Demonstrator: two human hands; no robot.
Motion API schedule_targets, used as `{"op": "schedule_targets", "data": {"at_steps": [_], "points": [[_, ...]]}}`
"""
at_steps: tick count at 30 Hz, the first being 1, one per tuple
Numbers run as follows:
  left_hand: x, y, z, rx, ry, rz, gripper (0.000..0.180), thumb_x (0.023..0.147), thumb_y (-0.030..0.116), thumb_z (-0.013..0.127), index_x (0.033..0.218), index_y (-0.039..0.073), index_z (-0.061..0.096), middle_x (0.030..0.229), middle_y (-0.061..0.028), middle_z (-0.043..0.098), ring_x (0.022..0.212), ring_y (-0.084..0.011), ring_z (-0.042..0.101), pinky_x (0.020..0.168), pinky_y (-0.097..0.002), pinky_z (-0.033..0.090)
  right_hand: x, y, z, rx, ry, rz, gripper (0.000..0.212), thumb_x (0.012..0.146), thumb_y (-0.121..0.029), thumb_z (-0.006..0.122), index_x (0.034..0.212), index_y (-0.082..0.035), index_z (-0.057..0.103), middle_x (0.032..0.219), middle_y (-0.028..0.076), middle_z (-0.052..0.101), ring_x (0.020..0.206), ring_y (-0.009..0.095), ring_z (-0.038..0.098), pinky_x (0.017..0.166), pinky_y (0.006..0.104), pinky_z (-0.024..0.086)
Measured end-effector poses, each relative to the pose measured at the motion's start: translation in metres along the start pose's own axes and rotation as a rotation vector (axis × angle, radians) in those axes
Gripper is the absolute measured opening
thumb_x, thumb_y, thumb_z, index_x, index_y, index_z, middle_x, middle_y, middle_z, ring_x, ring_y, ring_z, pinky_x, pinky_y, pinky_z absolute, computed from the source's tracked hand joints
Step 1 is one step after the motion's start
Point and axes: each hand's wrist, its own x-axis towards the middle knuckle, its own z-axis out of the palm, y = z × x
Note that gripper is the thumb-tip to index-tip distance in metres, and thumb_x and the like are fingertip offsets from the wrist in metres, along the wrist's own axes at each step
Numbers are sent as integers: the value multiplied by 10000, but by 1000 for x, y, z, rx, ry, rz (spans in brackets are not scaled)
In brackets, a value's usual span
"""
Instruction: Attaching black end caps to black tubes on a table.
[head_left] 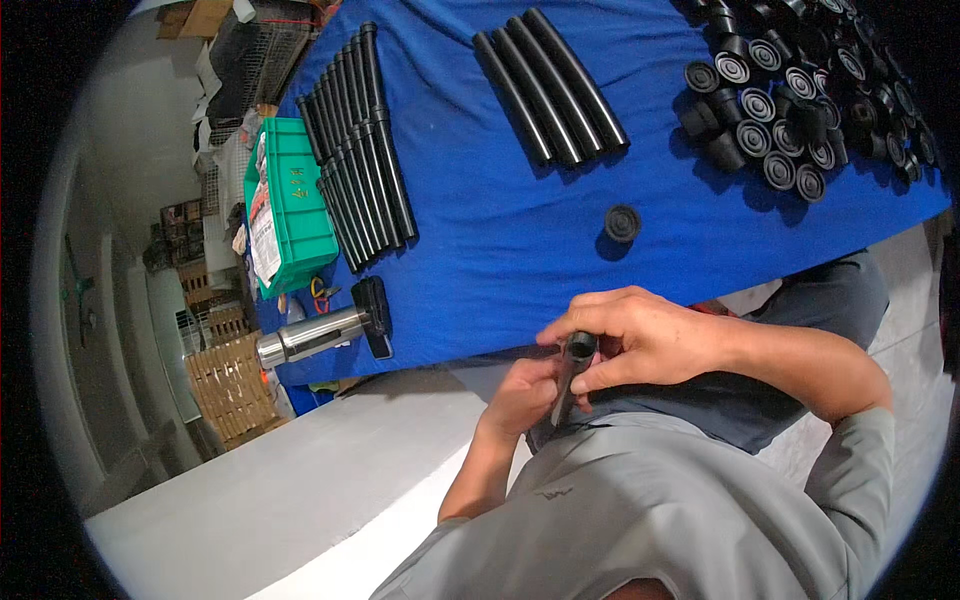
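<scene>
Close to my body, in front of the table edge, a short black tube (pixel 565 395) stands tilted with its round open end facing up. My right hand (pixel 640 335) wraps around its upper part, fingers closed. My left hand (pixel 527 390) grips the same tube lower down from the other side. Part of the tube is hidden behind the fingers. On the blue cloth just beyond my hands, a single black ribbed rubber cap (pixel 622 223) stands alone. Farther off, several plain black tubes (pixel 548 90) lie side by side.
Blue cloth (pixel 460 270) covers the table. Capped black tubes (pixel 360 150) lie in a row at left, beside a green crate (pixel 300 205), scissors (pixel 321 292), a steel flask (pixel 310 338) and a black phone-like object (pixel 373 315). Black rubber caps (pixel 780 130) are heaped at right.
</scene>
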Motion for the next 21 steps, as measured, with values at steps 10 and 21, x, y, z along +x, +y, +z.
{"op": "schedule_targets", "data": {"at_steps": [10, 21], "points": [[-10, 39, -13, -362, -90, 601, 560, 788, 247, 821, 1267, 52, 605, 1214, -161, 559, 1184, -335, 516, 951, -511, 491, -1, 7, 4, -116, 123, -145, 359, 885, -201, 695, 1183, -8, 643, 944, 166, 664, 894, 313, 667, 775, 398, 522], [14, 39, 26, -48, 142, 573, 596, 841, 386, 772, 1271, 35, 554, 1061, -136, 604, 1024, -315, 595, 891, -463, 514, -3, 9, 10, -390, 141, -157, 343, 860, -301, 728, 965, -6, 589, 902, 167, 634, 802, 344, 648, 695, 418, 512]]}}
